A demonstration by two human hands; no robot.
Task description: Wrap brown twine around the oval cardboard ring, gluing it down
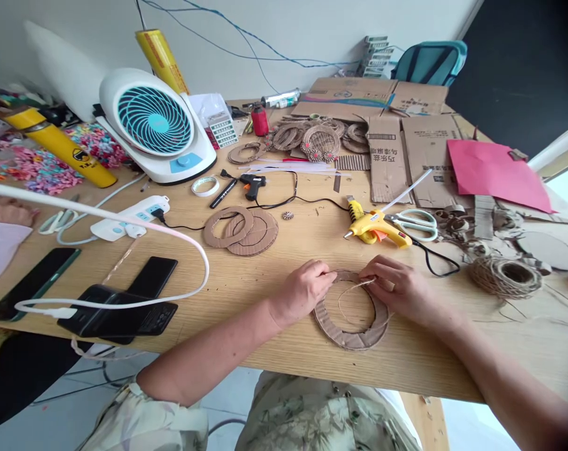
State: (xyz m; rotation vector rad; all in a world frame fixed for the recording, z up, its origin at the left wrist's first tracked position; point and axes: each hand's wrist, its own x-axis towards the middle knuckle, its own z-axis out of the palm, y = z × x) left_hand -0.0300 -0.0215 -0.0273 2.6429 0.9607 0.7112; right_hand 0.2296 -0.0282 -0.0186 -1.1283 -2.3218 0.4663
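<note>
Fingers of the left hand point(304, 289) are pinched nearly closed at the upper left edge of a flat brown cardboard ring point(352, 341), which lies on the light wooden bench point(265, 313) near its front edge. The right hand point(403, 291) has its fingers curled at the ring's upper right, pinching thin tan twine point(356, 285) that loops across the opening. Beyond the right hand lies a yellow glue gun point(378, 227).

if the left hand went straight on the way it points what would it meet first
Most likely the right hand, just across the top of the cardboard ring the left hand touches, though depth is unclear.
</note>
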